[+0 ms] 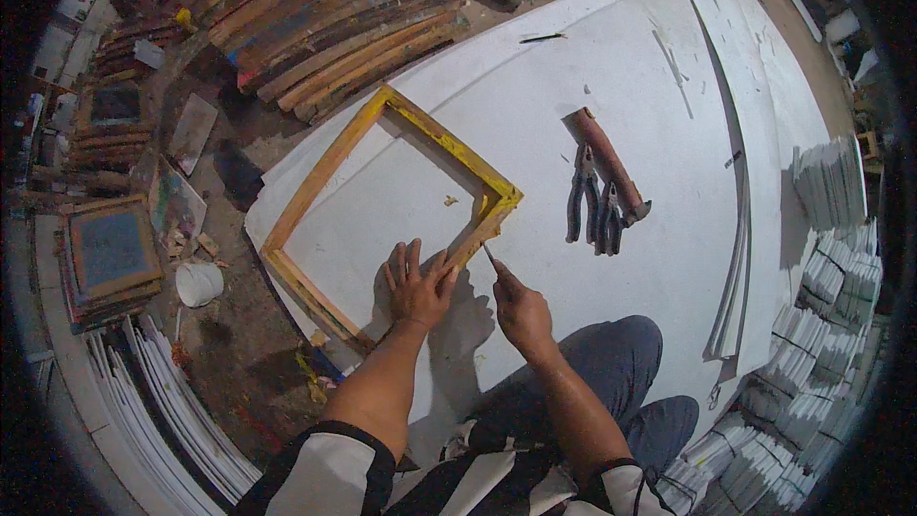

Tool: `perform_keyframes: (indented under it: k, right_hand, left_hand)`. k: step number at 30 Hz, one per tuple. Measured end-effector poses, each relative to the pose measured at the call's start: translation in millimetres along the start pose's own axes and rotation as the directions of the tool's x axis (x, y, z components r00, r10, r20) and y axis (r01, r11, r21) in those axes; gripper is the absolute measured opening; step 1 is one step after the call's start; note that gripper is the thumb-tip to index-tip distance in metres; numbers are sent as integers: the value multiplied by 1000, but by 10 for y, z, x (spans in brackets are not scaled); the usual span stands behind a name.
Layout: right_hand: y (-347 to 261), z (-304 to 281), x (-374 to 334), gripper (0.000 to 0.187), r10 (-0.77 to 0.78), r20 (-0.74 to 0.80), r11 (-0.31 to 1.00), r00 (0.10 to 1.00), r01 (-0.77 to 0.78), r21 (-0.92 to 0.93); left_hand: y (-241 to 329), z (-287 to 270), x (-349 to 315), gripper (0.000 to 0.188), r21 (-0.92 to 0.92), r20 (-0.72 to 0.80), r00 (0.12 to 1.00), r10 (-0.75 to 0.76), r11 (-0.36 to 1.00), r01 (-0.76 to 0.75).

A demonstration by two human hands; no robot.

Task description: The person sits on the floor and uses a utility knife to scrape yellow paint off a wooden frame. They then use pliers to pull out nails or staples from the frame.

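Note:
A square wooden frame (330,172), with yellow paint on its far right rail, lies on the white sheets (535,96). My left hand (418,289) rests across the frame's near right rail, its fingers spread flat. Beside the frame's right corner, my right hand (523,313) is closed round a tool with a thin blade (489,251), the tip close to the rail. Most of its handle is hidden in the palm, so its exact kind is unclear. A wood chip (451,200) lies within the frame.
Right of the frame lie a hammer (611,158) and two pliers (581,193). Long curved wooden bars (334,19) are stacked at the far left. A white bucket (199,284) and piled frames (113,248) stand left. Bundled white strips (802,344) line the right side.

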State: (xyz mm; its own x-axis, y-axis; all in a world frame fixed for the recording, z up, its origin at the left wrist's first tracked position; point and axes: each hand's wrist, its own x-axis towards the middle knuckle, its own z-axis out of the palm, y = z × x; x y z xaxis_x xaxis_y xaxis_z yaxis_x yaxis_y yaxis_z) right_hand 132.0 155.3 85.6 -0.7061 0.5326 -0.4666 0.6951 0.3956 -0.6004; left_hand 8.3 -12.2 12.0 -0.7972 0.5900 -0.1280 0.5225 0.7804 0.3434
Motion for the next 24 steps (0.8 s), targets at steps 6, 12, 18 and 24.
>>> perform_keyframes:
  k: [6,12,18,24]
  right_hand:
    - [-171,-101,25,45,17,32,997,999,-15,-79]
    - [-634,-135,22,53,114,131,961,985,-76,-266]
    - [-291,103,70,56,77,59,997,995,-75,-35]
    - [-495,60,-27,52,60,47,970,997,-47,-239]
  left_hand:
    - [47,-47,7,42,29,-79,995,63,998,-61]
    - [-274,280,-40,44,92,-22,998,64,994,-62]
    - [22,-8,-14,45,124,-3,991,135,983,-134]
    - [-252,109,-15,47,219,47,977,209,952,-215]
